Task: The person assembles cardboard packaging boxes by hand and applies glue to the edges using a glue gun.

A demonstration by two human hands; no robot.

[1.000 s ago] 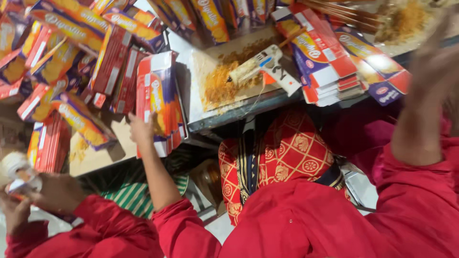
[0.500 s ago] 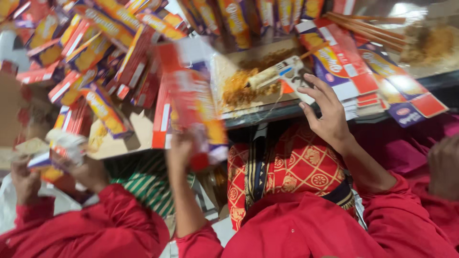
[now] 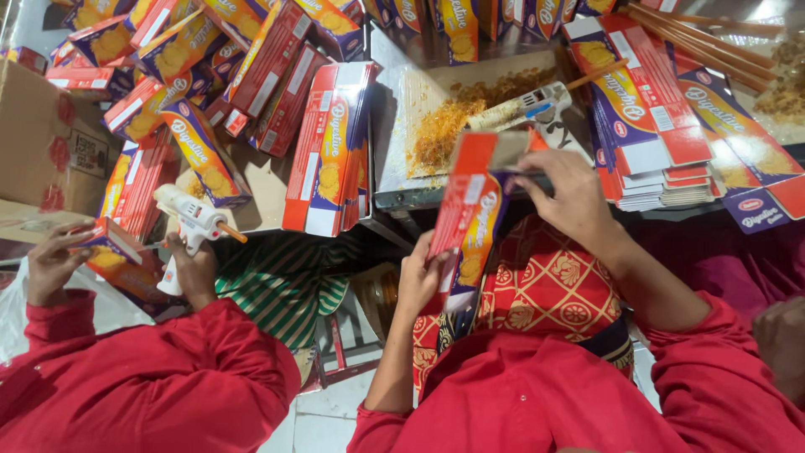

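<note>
Both my hands hold one red and purple biscuit carton (image 3: 468, 220) upright over my lap. My left hand (image 3: 422, 275) grips its lower edge. My right hand (image 3: 573, 197) pinches the open flap at its upper end. Just beyond the carton a white glue gun (image 3: 537, 105) lies on a cardboard tray (image 3: 419, 84) smeared with yellow glue residue.
A pile of flat cartons (image 3: 650, 126) lies to the right, with glue sticks (image 3: 713, 42) behind it. Folded cartons (image 3: 327, 151) stand in a row left of the tray, and more are heaped behind. A co-worker in red at left holds a glue gun (image 3: 189, 222) and a carton (image 3: 109, 247).
My left hand has brought a carton from the row down over my lap. My right hand has come off the tray and taken the carton's top flap.
</note>
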